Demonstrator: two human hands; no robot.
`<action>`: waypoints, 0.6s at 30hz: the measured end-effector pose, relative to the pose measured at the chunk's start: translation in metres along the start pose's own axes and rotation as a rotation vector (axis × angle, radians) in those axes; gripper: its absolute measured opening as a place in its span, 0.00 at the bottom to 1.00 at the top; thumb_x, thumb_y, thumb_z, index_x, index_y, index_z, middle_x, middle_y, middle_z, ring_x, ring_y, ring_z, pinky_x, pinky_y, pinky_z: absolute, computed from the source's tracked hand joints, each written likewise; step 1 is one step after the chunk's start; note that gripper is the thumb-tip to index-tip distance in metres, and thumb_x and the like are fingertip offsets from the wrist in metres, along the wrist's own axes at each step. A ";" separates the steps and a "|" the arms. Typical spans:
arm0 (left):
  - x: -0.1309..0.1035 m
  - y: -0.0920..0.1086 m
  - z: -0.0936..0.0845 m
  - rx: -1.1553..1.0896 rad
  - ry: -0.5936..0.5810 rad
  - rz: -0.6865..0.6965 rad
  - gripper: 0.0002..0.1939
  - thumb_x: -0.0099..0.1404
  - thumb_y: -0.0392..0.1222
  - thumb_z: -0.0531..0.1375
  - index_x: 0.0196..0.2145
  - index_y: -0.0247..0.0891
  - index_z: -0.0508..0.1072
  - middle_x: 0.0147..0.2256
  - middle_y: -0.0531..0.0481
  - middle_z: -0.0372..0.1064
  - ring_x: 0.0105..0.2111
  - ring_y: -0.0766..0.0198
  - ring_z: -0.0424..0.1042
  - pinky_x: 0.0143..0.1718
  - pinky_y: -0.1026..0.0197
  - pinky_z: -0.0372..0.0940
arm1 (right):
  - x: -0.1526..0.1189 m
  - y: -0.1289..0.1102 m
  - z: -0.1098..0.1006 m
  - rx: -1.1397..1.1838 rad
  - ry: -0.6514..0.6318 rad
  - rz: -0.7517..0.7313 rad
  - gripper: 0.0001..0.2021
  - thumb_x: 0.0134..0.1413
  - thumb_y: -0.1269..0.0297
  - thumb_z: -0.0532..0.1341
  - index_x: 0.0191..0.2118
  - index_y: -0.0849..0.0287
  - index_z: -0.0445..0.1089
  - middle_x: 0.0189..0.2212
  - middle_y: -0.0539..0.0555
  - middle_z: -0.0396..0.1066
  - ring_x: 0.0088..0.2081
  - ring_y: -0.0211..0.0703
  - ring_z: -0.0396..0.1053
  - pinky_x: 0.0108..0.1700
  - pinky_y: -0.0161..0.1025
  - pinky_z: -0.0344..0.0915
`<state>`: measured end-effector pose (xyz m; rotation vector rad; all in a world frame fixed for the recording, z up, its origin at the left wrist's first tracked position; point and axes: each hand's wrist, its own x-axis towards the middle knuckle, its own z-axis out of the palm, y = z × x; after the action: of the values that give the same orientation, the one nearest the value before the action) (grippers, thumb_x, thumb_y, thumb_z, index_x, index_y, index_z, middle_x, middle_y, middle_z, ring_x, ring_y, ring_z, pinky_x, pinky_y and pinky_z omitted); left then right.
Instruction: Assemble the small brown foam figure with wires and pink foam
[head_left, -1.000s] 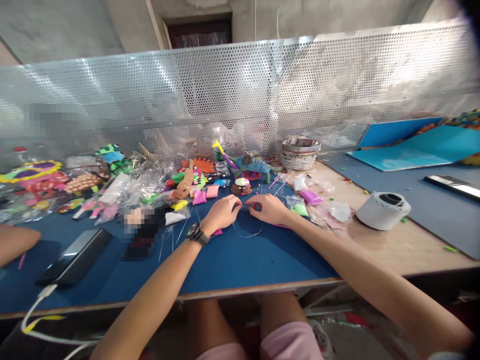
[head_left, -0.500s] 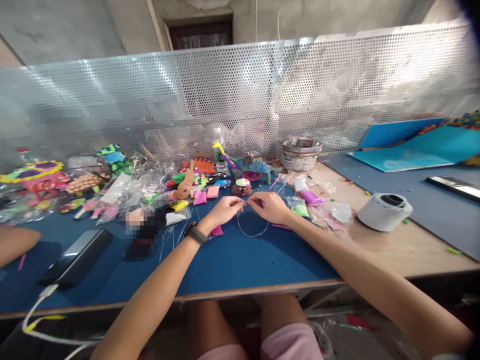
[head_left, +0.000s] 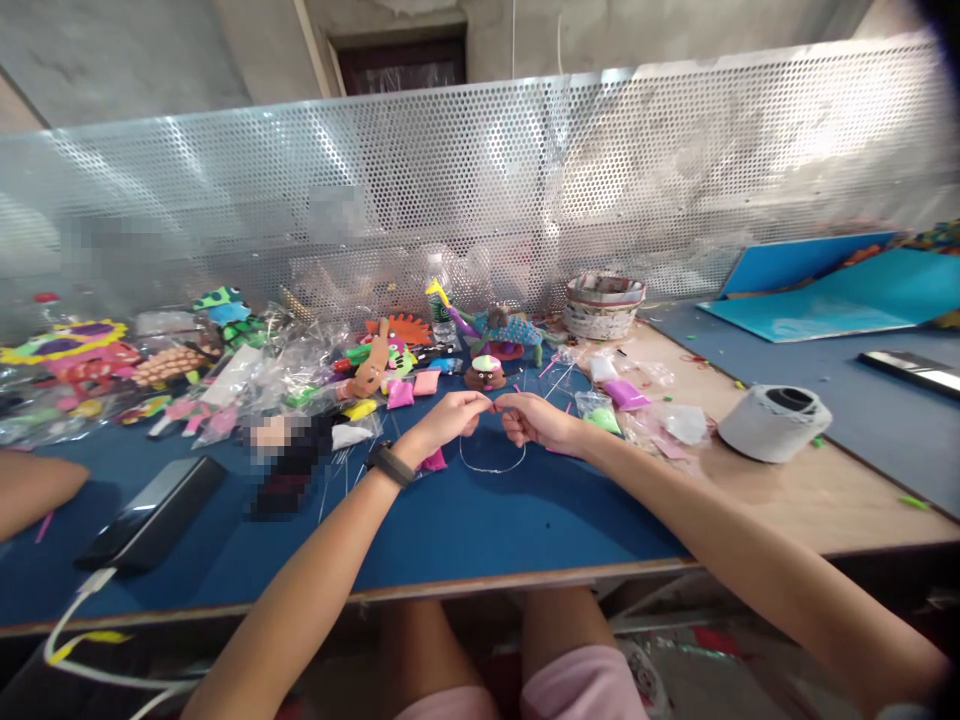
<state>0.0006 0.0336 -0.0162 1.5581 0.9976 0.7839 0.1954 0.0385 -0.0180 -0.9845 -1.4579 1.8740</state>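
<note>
Tally: two bare hands (head_left: 456, 418), one pale strand (head_left: 493, 470), one wristwatch (head_left: 391, 465), one brown figurine (head_left: 485, 376), one basket (head_left: 600, 322), one white roll (head_left: 769, 430), two bottles (head_left: 444, 332).

Single head cam, facing forward, pitched down, wide coverage. Lap (head_left: 562, 625) bottom centre, closest. Table (head_left: 480, 530) fairly near, front edge across lower frame. Left hand (head_left: 452, 420) and right hand (head_left: 538, 422) around frame centre. Perforated panel (head_left: 450, 180) farther back, spanning upper frame, top edge rising rightward.
</note>
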 end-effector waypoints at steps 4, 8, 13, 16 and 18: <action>-0.003 0.009 0.001 0.136 0.044 0.203 0.18 0.67 0.54 0.58 0.32 0.35 0.71 0.24 0.54 0.63 0.23 0.70 0.61 0.26 0.64 0.56 | -0.006 -0.008 0.001 0.046 0.035 -0.091 0.12 0.57 0.54 0.62 0.36 0.58 0.67 0.21 0.47 0.64 0.22 0.35 0.62 0.27 0.33 0.64; -0.014 0.030 -0.005 0.379 0.211 0.465 0.15 0.69 0.51 0.58 0.40 0.37 0.77 0.35 0.48 0.75 0.36 0.63 0.72 0.37 0.62 0.64 | -0.017 -0.017 0.002 -0.272 0.094 -0.499 0.16 0.61 0.48 0.61 0.38 0.57 0.70 0.20 0.46 0.64 0.21 0.34 0.60 0.27 0.34 0.61; -0.026 0.039 -0.019 0.576 0.173 0.556 0.09 0.68 0.45 0.61 0.38 0.38 0.79 0.38 0.48 0.78 0.39 0.61 0.74 0.46 0.59 0.65 | -0.025 -0.021 -0.007 -0.692 0.142 -0.748 0.16 0.62 0.49 0.60 0.42 0.56 0.78 0.31 0.53 0.74 0.27 0.38 0.65 0.31 0.38 0.62; -0.025 0.029 -0.023 0.735 0.051 0.534 0.05 0.64 0.39 0.62 0.36 0.39 0.79 0.38 0.48 0.78 0.41 0.60 0.73 0.47 0.59 0.64 | -0.019 -0.015 -0.016 -0.884 0.028 -0.830 0.15 0.64 0.52 0.60 0.42 0.54 0.80 0.31 0.54 0.75 0.30 0.41 0.68 0.36 0.39 0.63; -0.023 0.021 -0.023 0.854 -0.010 0.507 0.04 0.61 0.36 0.62 0.33 0.39 0.79 0.36 0.49 0.77 0.41 0.59 0.72 0.47 0.58 0.63 | -0.013 -0.008 -0.021 -0.964 -0.066 -0.821 0.16 0.65 0.53 0.58 0.35 0.55 0.80 0.30 0.54 0.75 0.31 0.41 0.70 0.37 0.39 0.63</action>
<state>-0.0256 0.0209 0.0097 2.6174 0.9945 0.7143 0.2196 0.0419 -0.0103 -0.5085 -2.3816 0.5855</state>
